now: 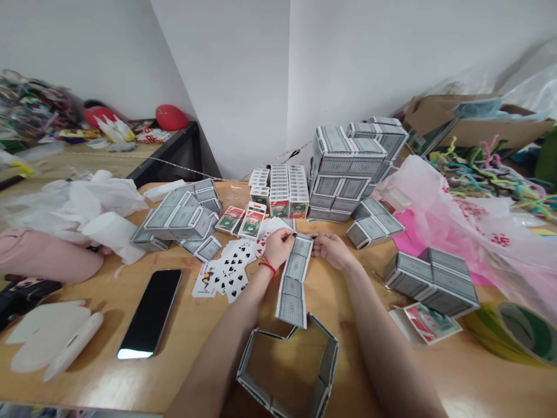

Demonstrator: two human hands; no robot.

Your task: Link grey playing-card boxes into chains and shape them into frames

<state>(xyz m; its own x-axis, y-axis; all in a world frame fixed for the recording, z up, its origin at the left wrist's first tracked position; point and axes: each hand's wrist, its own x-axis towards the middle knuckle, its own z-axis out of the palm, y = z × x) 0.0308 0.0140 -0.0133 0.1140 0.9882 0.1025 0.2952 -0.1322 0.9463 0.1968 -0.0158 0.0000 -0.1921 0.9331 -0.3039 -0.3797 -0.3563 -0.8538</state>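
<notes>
Between my hands is a folded strip of joined playing cards (292,293), grey patterned backs up. My left hand (279,246), with a red cord on its wrist, pinches the strip's far left edge. At the far right edge, the fingers of my right hand (333,248) are closed on the strip. Nearer to me stands an open ring of folded cards (331,354), just beyond the strip's near end. Loose playing cards (235,264) lie fanned face up to the left of my left hand, mostly spades, with a joker among them.
Stacked grey card blocks (343,174) rise at the back right, beside rows of card boxes (278,188). More card blocks stand left (180,215) and right (430,278). A phone (151,313) lies at left; yellow tape (513,334) sits at right.
</notes>
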